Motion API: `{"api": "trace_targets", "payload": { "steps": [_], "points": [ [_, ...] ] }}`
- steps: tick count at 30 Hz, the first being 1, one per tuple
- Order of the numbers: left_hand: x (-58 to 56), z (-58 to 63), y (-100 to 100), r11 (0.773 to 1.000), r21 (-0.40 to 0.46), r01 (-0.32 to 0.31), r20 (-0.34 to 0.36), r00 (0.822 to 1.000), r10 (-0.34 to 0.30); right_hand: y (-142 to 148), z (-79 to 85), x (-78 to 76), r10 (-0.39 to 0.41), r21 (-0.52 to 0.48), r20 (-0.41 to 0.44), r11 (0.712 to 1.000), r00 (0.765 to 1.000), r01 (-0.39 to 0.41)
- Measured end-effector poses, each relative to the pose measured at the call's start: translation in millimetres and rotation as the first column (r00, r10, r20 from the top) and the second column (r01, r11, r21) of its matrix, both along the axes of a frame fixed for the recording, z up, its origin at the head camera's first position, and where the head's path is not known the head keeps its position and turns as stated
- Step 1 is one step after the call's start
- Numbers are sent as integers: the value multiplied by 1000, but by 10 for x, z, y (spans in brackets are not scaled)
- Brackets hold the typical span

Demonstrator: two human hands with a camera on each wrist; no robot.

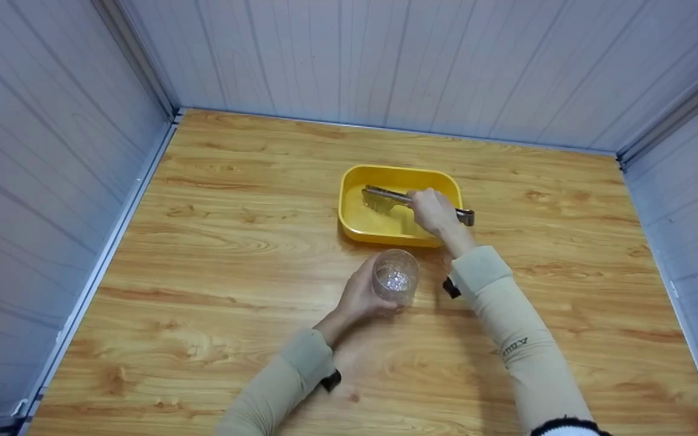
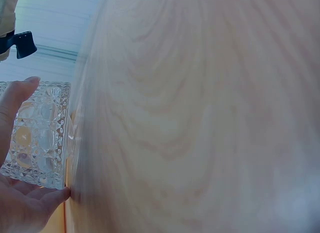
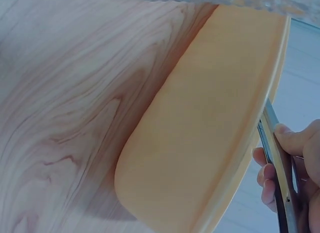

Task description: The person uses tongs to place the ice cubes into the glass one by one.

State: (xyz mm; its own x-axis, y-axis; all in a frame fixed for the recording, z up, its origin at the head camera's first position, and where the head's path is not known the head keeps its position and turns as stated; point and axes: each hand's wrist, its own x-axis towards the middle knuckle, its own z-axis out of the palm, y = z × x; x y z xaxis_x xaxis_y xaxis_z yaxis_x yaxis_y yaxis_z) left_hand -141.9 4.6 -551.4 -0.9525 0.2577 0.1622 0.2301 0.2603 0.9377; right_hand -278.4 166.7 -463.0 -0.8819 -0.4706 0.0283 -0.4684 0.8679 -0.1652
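Observation:
My left hand (image 1: 364,293) wraps round a clear patterned glass (image 1: 396,277) in front of the yellow basin. In the left wrist view the thumb lies along one side of the glass (image 2: 37,135) and the fingers along the other. My right hand (image 1: 434,211) grips metal tongs (image 1: 388,194) over the yellow basin (image 1: 355,233). The tips of the tongs point left inside the basin, and their looped end sticks out past its right rim. In the right wrist view, thumb and fingers squeeze the tongs (image 3: 280,165) from both sides beside the basin's rim.
A wood-grain tabletop (image 1: 234,254) carries the basin and glass. Pale panel walls (image 1: 373,60) enclose it at the back, left and right. The right forearm (image 1: 525,333) reaches past the glass on its right.

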Motion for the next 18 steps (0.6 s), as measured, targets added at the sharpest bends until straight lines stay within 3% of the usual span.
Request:
{"api": "trace_targets", "payload": {
  "steps": [5,12,18],
  "points": [
    [7,4,2,1000,6,2,14,1000,-2,56,34,41,7,-48,-26,999,1000,-8],
    [8,1,7,1000,-21,-10,32,999,10,131,95,111,-27,-106,25,994,999,29],
    [5,7,5,1000,-15,-11,17,1000,11,216,133,183,-17,-152,11,988,1000,19]
  ]
}}
